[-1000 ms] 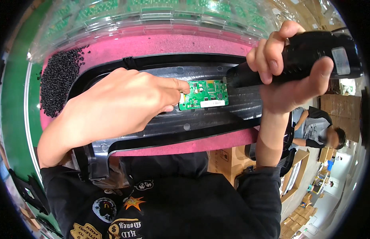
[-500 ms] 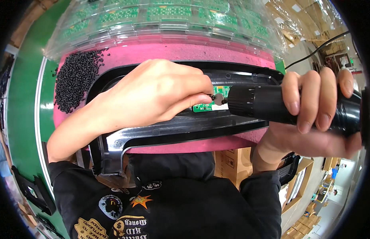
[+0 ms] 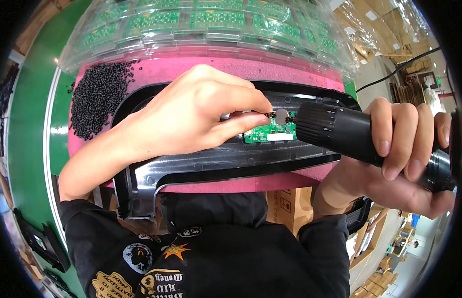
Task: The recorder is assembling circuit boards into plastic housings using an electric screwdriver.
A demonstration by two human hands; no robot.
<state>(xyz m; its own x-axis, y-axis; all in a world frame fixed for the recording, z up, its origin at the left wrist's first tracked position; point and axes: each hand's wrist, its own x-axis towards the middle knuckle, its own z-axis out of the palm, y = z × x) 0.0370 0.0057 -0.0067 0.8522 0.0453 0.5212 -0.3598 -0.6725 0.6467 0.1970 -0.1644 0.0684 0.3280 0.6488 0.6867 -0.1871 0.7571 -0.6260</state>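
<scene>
My right hand (image 3: 402, 144) is wrapped round a black electric screwdriver (image 3: 335, 126), which lies nearly level and points left. A round grey disc (image 3: 281, 116) shows in front of its nose, around the bit. My left hand (image 3: 211, 109) is closed, thumb and forefinger pinching a small dark screw (image 3: 271, 114) at the bit's end, left of the disc. Below them a green circuit board (image 3: 261, 134) with a white strip sits inside a long black plastic housing (image 3: 216, 166). My left hand and the screwdriver hide parts of the board and housing.
A heap of small black screws (image 3: 97, 99) lies at the left of the pink work mat (image 3: 161, 64). Clear plastic trays (image 3: 201, 37) of green boards stand behind it. A cardboard box (image 3: 289, 208) is below the table edge. At the right hangs a black cable (image 3: 390, 69).
The screwdriver has shifted slightly right and tilted, its nose now higher than its grip. My left fingers have moved slightly right and up with it. The board and housing shift slightly in view.
</scene>
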